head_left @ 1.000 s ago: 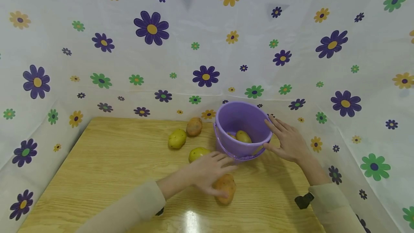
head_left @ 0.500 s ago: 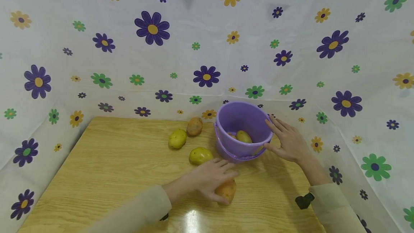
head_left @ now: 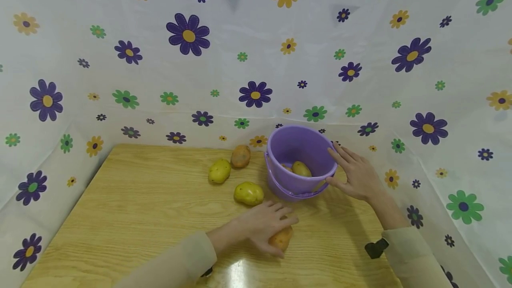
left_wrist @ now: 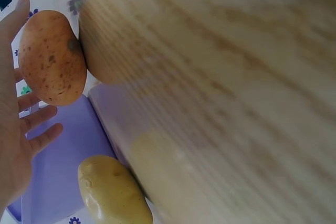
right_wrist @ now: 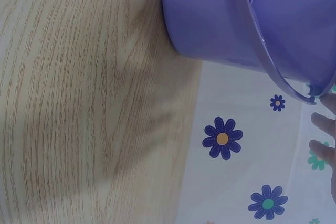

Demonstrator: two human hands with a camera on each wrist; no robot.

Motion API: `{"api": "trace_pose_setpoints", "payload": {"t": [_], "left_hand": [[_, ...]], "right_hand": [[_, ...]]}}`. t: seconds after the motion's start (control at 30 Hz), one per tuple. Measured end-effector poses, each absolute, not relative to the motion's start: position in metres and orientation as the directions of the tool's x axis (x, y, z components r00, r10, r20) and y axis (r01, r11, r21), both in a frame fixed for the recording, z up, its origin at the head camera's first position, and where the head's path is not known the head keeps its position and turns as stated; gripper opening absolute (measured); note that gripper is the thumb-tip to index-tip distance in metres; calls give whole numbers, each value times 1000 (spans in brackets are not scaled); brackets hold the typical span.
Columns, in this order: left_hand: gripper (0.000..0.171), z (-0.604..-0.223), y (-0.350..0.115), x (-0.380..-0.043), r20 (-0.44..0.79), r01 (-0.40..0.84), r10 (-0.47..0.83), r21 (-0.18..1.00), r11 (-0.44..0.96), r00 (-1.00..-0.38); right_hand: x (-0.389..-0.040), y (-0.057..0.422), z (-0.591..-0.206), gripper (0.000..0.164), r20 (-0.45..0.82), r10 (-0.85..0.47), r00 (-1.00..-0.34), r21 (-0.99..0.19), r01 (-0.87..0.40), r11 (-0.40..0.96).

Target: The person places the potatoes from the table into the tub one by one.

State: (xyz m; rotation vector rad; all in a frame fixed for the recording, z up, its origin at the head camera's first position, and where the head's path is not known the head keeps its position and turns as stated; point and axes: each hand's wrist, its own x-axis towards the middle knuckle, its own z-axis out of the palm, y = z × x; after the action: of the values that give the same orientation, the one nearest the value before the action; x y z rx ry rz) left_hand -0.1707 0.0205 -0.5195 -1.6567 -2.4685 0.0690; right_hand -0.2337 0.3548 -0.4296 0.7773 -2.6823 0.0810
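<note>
My left hand [head_left: 267,226] hovers over a brownish potato [head_left: 282,239] on the table, fingers spread. In the left wrist view, fingers and thumb of that hand [left_wrist: 11,124] reach around the speckled potato [left_wrist: 52,59] without curling tightly on it. Beside the purple bucket [head_left: 290,143], my right hand [head_left: 356,174] has its straight fingers at the rim. The right wrist view catches only fingertips [right_wrist: 324,124] near the bucket's handle [right_wrist: 270,69]. Inside the bucket lie a yellowish potato [head_left: 301,169] and part of another.
Left of the bucket, a yellow potato [head_left: 249,193] lies nearest, with another yellow potato [head_left: 219,171] and a brown potato [head_left: 241,156] farther back. The wooden table [head_left: 160,190] meets a flower-patterned sheet [head_left: 224,70] behind and at the sides.
My left hand has shifted slightly toward the table's near edge and right, over the brownish potato, uncovering the yellow potato behind it. My right hand and the bucket have stayed put.
</note>
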Motion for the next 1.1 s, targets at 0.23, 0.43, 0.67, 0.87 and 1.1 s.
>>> {"api": "trace_pose_setpoints", "payload": {"t": [0.23, 0.43, 0.67, 0.87, 1.1], "left_hand": [[96, -523, 20, -167, 121, 910, 921, -151, 387, -371], [95, -525, 21, -165, 119, 910, 922, -159, 384, -368], [92, -530, 22, -164, 106, 912, 924, -152, 381, -368], [93, -530, 19, -164, 100, 905, 916, -143, 400, -389], [91, -530, 16, -165, 95, 902, 911, -134, 411, -401]], "right_hand": [[-233, 354, -429, 90, 345, -511, -787, 46, -530, 847], [-234, 354, -430, 89, 353, -518, -779, 46, -539, 841], [-234, 355, -430, 88, 365, -522, -771, 44, -546, 837], [-234, 355, -430, 88, 368, -522, -769, 45, -546, 836], [-233, 355, -429, 88, 359, -516, -777, 49, -537, 842]]}}
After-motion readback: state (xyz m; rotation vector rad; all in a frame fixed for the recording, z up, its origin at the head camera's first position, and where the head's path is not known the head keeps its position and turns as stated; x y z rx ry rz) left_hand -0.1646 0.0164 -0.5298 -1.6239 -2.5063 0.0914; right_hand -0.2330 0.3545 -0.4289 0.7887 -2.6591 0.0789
